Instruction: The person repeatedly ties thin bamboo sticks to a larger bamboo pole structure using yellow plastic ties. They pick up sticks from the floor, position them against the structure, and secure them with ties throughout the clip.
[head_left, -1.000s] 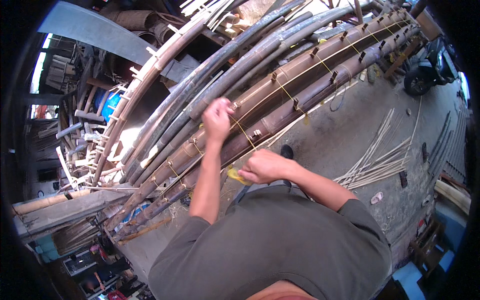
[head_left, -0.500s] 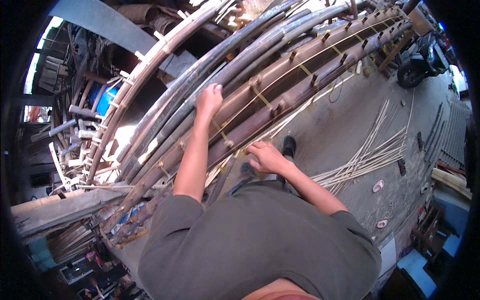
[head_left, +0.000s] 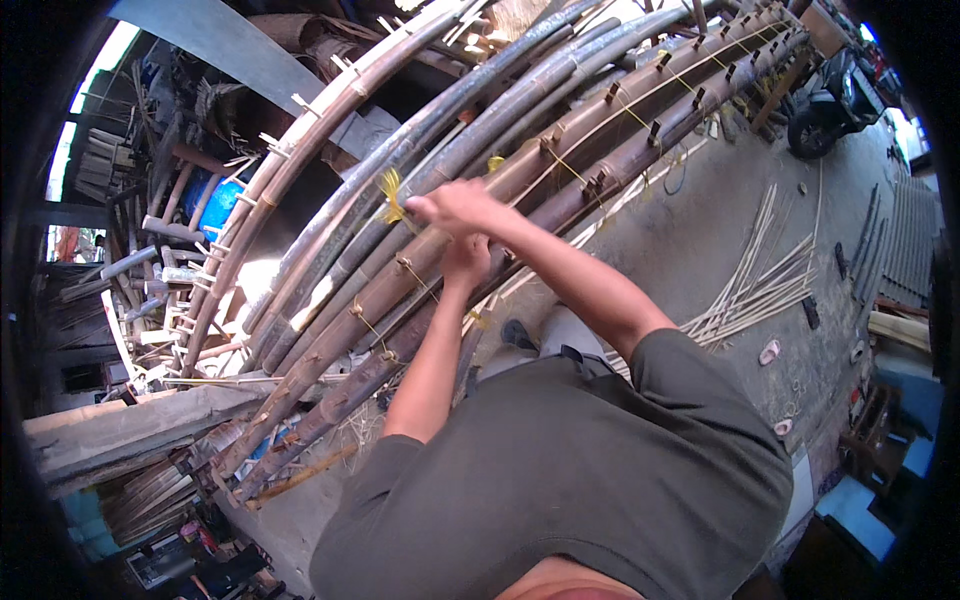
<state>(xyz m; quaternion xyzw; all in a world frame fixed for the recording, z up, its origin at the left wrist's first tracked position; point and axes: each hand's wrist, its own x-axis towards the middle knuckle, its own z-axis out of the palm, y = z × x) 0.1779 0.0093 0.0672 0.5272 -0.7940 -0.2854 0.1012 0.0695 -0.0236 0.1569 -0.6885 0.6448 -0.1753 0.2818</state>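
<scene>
Two long brown bamboo poles (head_left: 380, 290) run diagonally in front of me, with short pegs along them and yellow ties across the gap. My right hand (head_left: 465, 208) reaches over the upper pole, closed, with a bunch of yellow twine (head_left: 392, 195) sticking out at its finger end. Just below it is my left hand (head_left: 467, 262), close against the right one and over the gap between the poles. Its fingers look curled but are partly hidden, so what they hold cannot be made out. Another bit of yellow twine (head_left: 495, 163) shows beyond the right hand.
Beyond lie several dark curved poles (head_left: 480, 110) and a curved rack with pale pegs (head_left: 290, 135). Thin pale sticks (head_left: 745, 290) lie on the floor at right. A motorbike (head_left: 835, 115) stands far right, a concrete beam (head_left: 150, 420) at left.
My right hand has moved up and left, crossing over the left hand, and yellow twine now shows at it. My left hand has come down and right from the upper pole.
</scene>
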